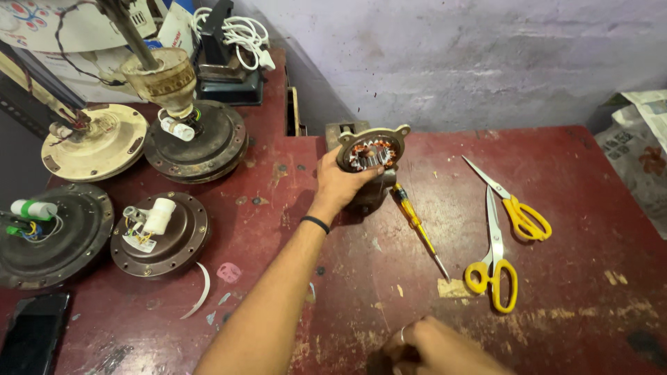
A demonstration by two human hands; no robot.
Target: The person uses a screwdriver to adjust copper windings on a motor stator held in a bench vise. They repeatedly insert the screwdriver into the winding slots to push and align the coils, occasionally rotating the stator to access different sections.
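Note:
My left hand (338, 184) grips a small motor stator (370, 151), a metal ring housing with copper windings inside, held tilted above a worn red table (563, 208). A black band circles that wrist. My right hand (434, 345) rests at the table's near edge with its fingers curled, a ring on one finger; whether it holds anything is hidden. A yellow-handled screwdriver (415, 223) lies just right of the stator.
Two yellow-handled scissors (511, 208) (495, 260) lie to the right. Several ceiling fan motors (161, 235) (200, 142) (94, 142) (48, 232) crowd the left side. A black phone (33, 333) lies at the near left. Newspaper (643, 149) sits at the far right, a wall behind.

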